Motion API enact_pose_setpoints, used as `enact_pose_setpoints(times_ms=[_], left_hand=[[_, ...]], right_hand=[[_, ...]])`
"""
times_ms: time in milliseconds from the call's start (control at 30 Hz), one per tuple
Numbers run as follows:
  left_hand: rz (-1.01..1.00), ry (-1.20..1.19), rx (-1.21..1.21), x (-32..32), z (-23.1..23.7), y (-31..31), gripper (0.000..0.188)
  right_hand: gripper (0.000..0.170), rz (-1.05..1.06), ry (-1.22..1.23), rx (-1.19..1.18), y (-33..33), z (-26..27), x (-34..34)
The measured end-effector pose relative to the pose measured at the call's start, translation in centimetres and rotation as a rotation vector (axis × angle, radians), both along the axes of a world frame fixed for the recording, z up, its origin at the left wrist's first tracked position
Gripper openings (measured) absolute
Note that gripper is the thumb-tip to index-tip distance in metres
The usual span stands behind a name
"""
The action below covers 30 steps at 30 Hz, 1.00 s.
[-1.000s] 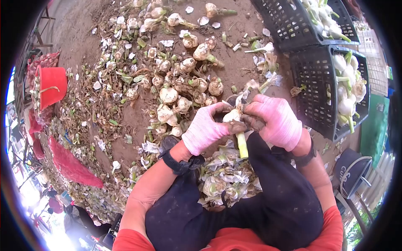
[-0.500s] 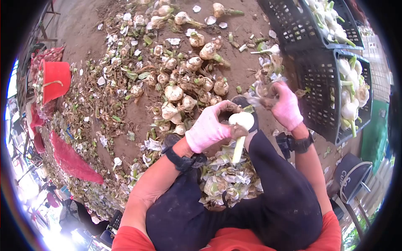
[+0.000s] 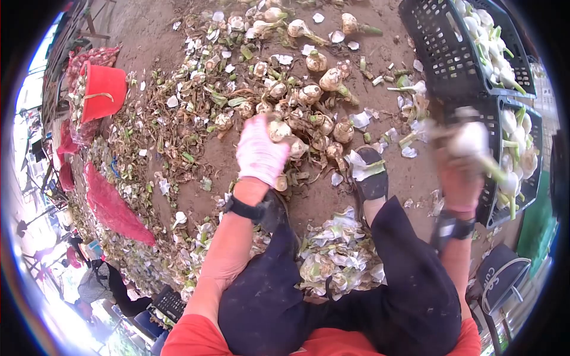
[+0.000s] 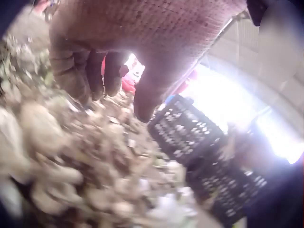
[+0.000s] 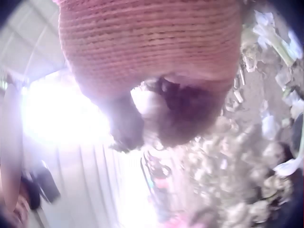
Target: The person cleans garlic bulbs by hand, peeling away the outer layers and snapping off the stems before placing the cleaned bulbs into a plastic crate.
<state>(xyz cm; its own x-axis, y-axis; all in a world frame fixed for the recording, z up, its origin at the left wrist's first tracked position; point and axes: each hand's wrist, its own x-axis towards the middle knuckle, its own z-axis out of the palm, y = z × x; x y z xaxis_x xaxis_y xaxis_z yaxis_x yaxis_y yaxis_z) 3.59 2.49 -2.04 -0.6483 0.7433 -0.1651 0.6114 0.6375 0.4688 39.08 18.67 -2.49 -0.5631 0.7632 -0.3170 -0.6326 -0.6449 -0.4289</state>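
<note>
In the head view my gloved right hand [image 3: 459, 181], blurred, holds a peeled white garlic bulb [image 3: 469, 141] with its green stem beside the near black crate [image 3: 491, 193]. The right wrist view shows the dark fingers [image 5: 190, 116] of that hand curled round it. My gloved left hand [image 3: 260, 151] is over unpeeled garlic bulbs [image 3: 310, 94] on the ground, nearest to a pale bulb [image 3: 279, 130]. Its fingers [image 4: 145, 97] hang apart and loosely bent above the pile in the left wrist view, with nothing between them.
A second black crate [image 3: 439, 56] with white garlic stands behind the near one. Peeled skins [image 3: 338, 255] lie heaped between my legs. At the left are a red bucket [image 3: 105, 92] and a red mesh sack [image 3: 116, 204]; trimmings litter the ground.
My hands have parted. The right has discarded loose skin and carried the peeled garlic bulb right to the crate; the left has let go of it and reached forward to the pile.
</note>
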Motion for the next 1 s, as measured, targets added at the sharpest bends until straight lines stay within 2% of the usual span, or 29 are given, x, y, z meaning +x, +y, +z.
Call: enact_pose_setpoints(times_ms=[33,67,167,200,233,267,300,333,367,400,433,467,500,533,567,633,667,733,767,833,1000], left_hand=[[0.018,0.039,-0.114,-0.8,-0.8,-0.5,0.062],[0.039,0.078,-0.225,-1.4,-2.0,-0.8,0.068],[-0.006,-0.048,-0.182,-1.4,-5.2,-0.5,0.073],[-0.004,-0.051,-0.177,-1.5,-6.1,-0.7,0.073],[0.017,-0.153,-0.007,-1.6,-6.9,-0.8,0.079],[0.036,-0.257,0.153,-1.5,-7.4,-1.1,0.084],[0.023,-0.348,0.216,-1.1,-5.7,-0.8,0.084],[0.014,-0.350,0.213,-0.5,-3.7,-0.2,0.084],[0.101,-0.741,0.407,0.3,-1.4,0.5,0.082],[0.191,-1.134,0.602,1.0,0.4,1.0,0.079],[0.183,-1.142,0.605,1.5,1.6,1.4,0.079],[0.161,-1.293,0.631,2.0,2.5,1.6,0.077],[0.138,-1.446,0.654,2.6,3.2,1.7,0.074],[0.152,-1.416,0.601,3.2,3.5,1.9,0.076],[0.111,-1.413,0.608,3.9,3.3,1.9,0.077],[0.072,-1.401,0.578,5.4,3.5,2.0,0.080],[0.031,-1.306,0.552,6.2,3.3,2.0,0.079],[-0.045,-1.181,0.589,7.2,2.1,1.8,0.079],[-0.047,-1.187,0.588,7.7,1.8,1.7,0.079],[-0.160,-0.864,0.621,8.4,1.4,1.6,0.079],[-0.064,-1.050,0.561,7.8,2.6,2.1,0.078]], right_hand=[[0.063,-0.134,0.003,0.378,1.0,3.2,-0.7],[0.062,-0.247,0.159,0.224,1.8,4.6,-0.3],[0.058,-0.209,0.207,0.226,2.3,4.5,0.6],[0.054,-0.114,0.068,0.171,1.5,3.0,0.4],[0.049,-0.021,-0.072,0.113,0.8,1.5,0.1],[0.035,0.141,-0.482,0.470,0.1,0.2,-0.4],[0.021,0.084,-0.553,0.256,-1.7,2.2,-4.2],[0.016,0.272,-0.704,0.361,-2.8,4.3,-7.1],[0.020,0.511,-0.687,0.299,-2.5,3.4,-7.2],[0.024,0.617,-0.730,0.439,-2.8,3.1,-8.2],[0.026,0.825,-0.750,0.652,-2.2,3.4,-9.3],[0.021,0.809,-0.587,0.391,-2.8,5.5,-10.6],[0.021,0.678,-0.621,0.693,-3.2,4.0,-11.4],[0.022,0.536,-0.646,0.989,-3.5,2.5,-12.0],[0.022,0.531,-0.659,0.990,-3.7,3.1,-12.5],[0.024,0.534,-0.787,0.777,-4.0,4.9,-13.3],[0.024,0.531,-0.796,0.774,-4.1,5.5,-13.4],[0.023,0.471,-1.076,0.677,-4.4,6.3,-13.5],[0.021,0.301,-0.982,0.657,-5.0,5.2,-13.6],[0.021,0.294,-0.947,0.670,-4.7,4.3,-13.6],[0.019,0.314,-0.906,0.724,-3.9,4.2,-13.5]])
